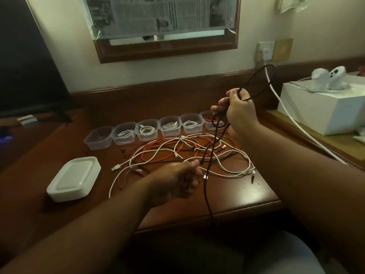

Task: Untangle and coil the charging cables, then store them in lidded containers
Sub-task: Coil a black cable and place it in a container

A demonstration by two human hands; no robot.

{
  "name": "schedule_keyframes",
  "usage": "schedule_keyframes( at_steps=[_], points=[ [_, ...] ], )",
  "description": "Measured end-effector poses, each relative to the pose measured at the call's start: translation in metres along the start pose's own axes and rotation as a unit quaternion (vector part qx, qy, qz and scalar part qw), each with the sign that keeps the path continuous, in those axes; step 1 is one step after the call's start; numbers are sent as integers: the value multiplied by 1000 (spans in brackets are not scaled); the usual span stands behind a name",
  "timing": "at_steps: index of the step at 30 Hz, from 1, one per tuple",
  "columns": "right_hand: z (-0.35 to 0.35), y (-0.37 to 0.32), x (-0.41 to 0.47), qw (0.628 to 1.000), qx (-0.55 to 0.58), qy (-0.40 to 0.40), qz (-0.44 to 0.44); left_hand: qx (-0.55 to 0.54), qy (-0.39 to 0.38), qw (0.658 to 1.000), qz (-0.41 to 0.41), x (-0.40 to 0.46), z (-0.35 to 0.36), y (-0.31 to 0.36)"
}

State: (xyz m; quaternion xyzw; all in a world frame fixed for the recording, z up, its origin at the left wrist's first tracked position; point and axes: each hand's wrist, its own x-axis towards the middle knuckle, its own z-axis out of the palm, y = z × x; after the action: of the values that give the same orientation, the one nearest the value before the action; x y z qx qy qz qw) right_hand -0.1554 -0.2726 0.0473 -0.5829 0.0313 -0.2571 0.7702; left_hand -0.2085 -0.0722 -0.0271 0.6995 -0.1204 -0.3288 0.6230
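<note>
The left hand [177, 179] is nearest, low over the wooden surface [246, 191], fingers [194, 165] curled and pinching a strand of the black cable [208, 198] just above its silver USB plug [205, 177]; one black strand hangs past the front edge. The right hand [240, 110] is raised higher, fingers closed around gathered loops of the same black cable (one loop arcs up above the fist toward the wall). Beneath both hands lies a tangle of white, red and black charging cables [177, 153], spread on the surface. To the left of the tangle sits a stack of white lids [74, 178]. Behind the tangle stands a row of six clear containers [148, 130], touching side by side: the leftmost appears empty, four hold coiled white cables, the rightmost holds a red one. Farther right, a white box [316, 111] carries a white device [328, 78].
</note>
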Motion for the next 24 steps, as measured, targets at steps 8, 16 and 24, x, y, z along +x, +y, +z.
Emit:
schedule_keyframes(
  at_steps=[8, 16, 24],
  points=[
    [36, -13, -35, 997, 56, -41, 16, 135, 123, 980, 74, -2, 21, -4],
    [15, -44, -41, 997, 16, -67, -43, 138, 51, 989, 20, -36, 13, -27],
    [-16, -29, -65, 803, -362, -435, 186, 74, 285, 954, 49, -65, -20, -25]
  ],
)
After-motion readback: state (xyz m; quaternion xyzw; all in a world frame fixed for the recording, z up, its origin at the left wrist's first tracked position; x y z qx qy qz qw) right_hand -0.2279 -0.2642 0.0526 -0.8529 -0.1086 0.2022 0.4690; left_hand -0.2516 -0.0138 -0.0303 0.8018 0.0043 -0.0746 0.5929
